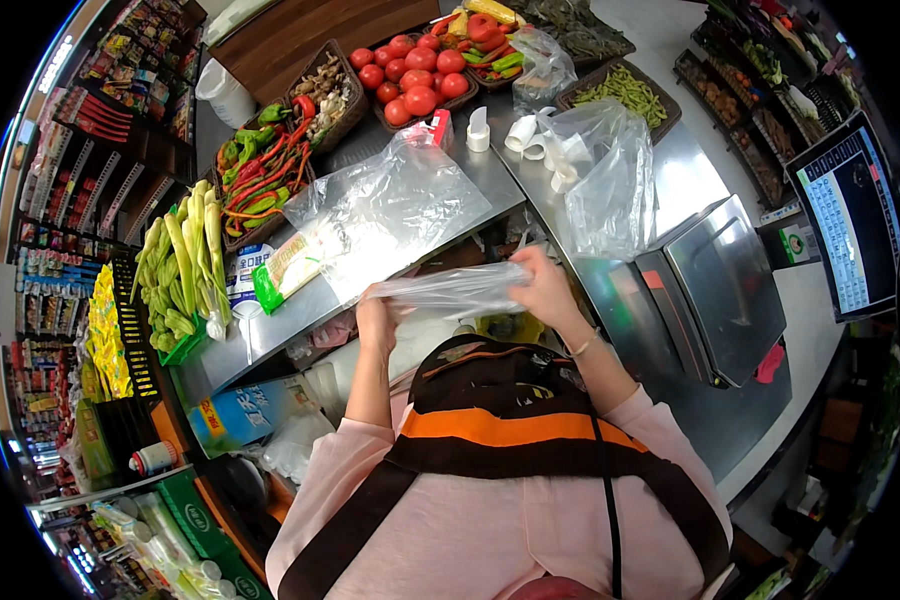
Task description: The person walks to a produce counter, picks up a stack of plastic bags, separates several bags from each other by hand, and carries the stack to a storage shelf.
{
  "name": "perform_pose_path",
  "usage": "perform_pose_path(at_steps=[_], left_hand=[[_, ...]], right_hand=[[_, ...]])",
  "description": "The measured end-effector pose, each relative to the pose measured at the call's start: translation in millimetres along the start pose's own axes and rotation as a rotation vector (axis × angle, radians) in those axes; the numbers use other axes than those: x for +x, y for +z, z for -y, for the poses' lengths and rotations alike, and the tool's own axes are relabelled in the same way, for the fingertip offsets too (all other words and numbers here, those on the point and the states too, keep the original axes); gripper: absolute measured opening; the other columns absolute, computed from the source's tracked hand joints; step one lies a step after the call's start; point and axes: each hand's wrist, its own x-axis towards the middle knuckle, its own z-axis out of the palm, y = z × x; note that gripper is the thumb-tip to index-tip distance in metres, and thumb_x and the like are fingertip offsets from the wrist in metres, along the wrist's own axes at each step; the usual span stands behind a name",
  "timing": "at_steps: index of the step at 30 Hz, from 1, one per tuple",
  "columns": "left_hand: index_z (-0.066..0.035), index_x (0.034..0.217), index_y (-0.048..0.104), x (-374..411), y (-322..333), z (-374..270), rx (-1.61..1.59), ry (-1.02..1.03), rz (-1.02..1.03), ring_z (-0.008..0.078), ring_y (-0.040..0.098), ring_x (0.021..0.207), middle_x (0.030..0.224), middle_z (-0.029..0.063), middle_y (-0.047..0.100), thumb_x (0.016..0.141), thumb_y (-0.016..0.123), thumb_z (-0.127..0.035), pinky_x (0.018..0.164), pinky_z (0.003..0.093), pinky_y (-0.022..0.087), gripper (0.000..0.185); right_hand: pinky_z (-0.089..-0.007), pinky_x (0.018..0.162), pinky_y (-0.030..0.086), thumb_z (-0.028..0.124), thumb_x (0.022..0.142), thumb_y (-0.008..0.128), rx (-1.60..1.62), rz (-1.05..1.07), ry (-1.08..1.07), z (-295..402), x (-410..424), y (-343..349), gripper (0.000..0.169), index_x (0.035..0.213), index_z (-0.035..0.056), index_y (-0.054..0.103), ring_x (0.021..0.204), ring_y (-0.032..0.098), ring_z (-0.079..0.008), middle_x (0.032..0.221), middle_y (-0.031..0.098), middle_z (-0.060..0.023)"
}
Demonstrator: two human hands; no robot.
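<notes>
A clear plastic bag (457,289) is stretched sideways between my two hands, in front of my dark apron with its orange band. My left hand (377,319) grips one end of it, and my right hand (546,286) grips the other, slightly higher end. Just beyond the hands, more clear plastic bags (397,199) lie spread on the metal counter (506,180). A green-and-white packet (289,270) lies partly against them. To the right of my right hand, another clear bag (611,187) rests crumpled on the metal top.
Baskets of tomatoes (420,71), peppers (259,176) and green beans (626,97) stand along the far side. Rolls of white labels (525,135) sit mid-counter. At right are a metal-topped scale (720,285) and a screen (847,217); at left, bundled green vegetables (184,262).
</notes>
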Motion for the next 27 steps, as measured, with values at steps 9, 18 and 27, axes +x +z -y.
perform_pose_path(at_steps=[9, 18, 27], left_hand=[[-0.002, 0.107, 0.049, -82.2, 36.1, -19.9, 0.036, -0.024, 0.879, 0.0162, 0.056, 0.063, 0.074, 0.0012, 0.054, 0.08, 0.061, -0.011, 0.081, 0.0399, 0.051, 0.031], [-0.006, 0.091, 0.06, 52.4, -13.0, 39.6, 0.982, 0.721, -0.351, 0.0367, 0.06, 0.068, 0.075, 0.0157, 0.063, 0.075, 0.066, -0.016, 0.067, 0.0422, 0.048, 0.019], [-0.008, 0.079, 0.046, -68.0, 52.0, -24.2, -0.668, -0.378, 1.077, 0.0114, 0.047, 0.061, 0.071, -0.001, 0.045, 0.078, 0.04, 0.002, 0.083, 0.0331, 0.051, 0.011]], right_hand=[[-0.036, 0.071, 0.05, 0.003, 0.077, 0.061, -0.138, -0.459, 0.166, -101.7, 38.2, 3.2, 0.033, 0.11, 0.0023, 0.055, 0.078, 0.063, -0.0244, 0.084, 0.064, -0.0133], [-0.0266, 0.082, 0.047, -0.003, 0.08, 0.057, 1.103, 0.729, 0.119, 36.7, -17.6, -6.9, 0.045, 0.124, -0.0001, 0.047, 0.096, 0.057, -0.0153, 0.11, 0.057, -0.0096], [-0.0455, 0.074, 0.047, -0.003, 0.068, 0.06, -0.471, -0.461, 0.053, -43.9, 34.0, -17.0, 0.042, 0.108, 0.0034, 0.053, 0.085, 0.059, -0.0413, 0.089, 0.063, -0.0202]])
